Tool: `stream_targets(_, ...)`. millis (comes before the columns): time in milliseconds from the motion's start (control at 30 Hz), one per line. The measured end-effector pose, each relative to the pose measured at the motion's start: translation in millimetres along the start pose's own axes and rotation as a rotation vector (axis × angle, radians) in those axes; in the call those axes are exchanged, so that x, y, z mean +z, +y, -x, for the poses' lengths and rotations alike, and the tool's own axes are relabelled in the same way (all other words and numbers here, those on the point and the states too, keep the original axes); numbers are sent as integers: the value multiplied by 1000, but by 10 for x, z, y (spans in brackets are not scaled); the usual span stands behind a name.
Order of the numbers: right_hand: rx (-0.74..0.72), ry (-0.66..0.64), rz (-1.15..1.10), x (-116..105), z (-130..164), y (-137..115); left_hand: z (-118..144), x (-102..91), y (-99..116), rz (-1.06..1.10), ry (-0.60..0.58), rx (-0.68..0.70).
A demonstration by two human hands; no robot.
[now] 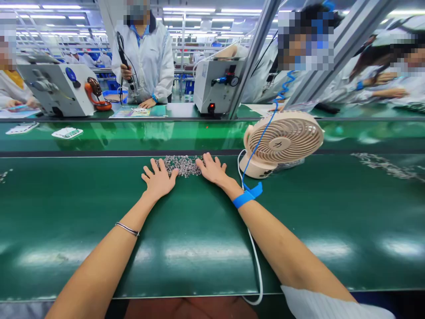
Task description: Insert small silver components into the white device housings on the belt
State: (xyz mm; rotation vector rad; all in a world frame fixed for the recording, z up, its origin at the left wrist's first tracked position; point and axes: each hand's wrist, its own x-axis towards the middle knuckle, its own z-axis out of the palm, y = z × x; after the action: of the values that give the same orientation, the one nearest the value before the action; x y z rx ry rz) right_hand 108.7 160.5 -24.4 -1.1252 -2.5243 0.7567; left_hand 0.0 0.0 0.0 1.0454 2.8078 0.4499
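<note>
A loose heap of small shiny metal parts [186,165] lies at the far side of the green mat [186,248]; they are too small to name. At the heap's left edge my left hand [158,179] rests palm down, fingers spread, its thumb touching the parts. My right hand [212,169] lies at the heap's right edge, fingers stretched out and thumb side toward the parts. Neither hand grips anything. Around my right wrist is a blue strap [247,195] with a coiled blue cord; a metal bangle [127,229] circles my left forearm.
A beige fan [282,139] stands right of my right hand, its white cable [257,266] running to the front edge. More small parts [387,165] lie at far right. Beyond is a green belt with circuit boards [67,132]. A person [144,57] stands opposite between white machines [215,84].
</note>
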Motion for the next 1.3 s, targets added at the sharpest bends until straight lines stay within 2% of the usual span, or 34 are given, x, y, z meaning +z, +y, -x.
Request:
stream_targets(67,-65,22,-111,17,-8,35,14,-3,10,-17,-19,37)
stream_targets(200,-52,224,-378,21,-69,188,49,-29,-2,-31,-20,92)
stream_targets(300,-5,332,-434,9,-109,284,121,-52,-4,-49,23,123)
stream_targets(433,-32,397,-459,3,8,293,311,-39,30,-155,69,302)
stream_targets(533,-58,408,-432,5,232,258,481,2,75,-214,58,399)
stream_targets(700,-44,407,-293,-19,505,216,728,56,142,-222,-41,515)
stream_targets(833,-35,363,-157,-38,498,180,818,48,163,-198,-74,563)
stream_targets(967,-19,355,-46,-46,474,173,826,13,171,-179,-117,545)
stream_targets(1300,-53,362,65,-132,452,245,802,12,163,-155,-158,536)
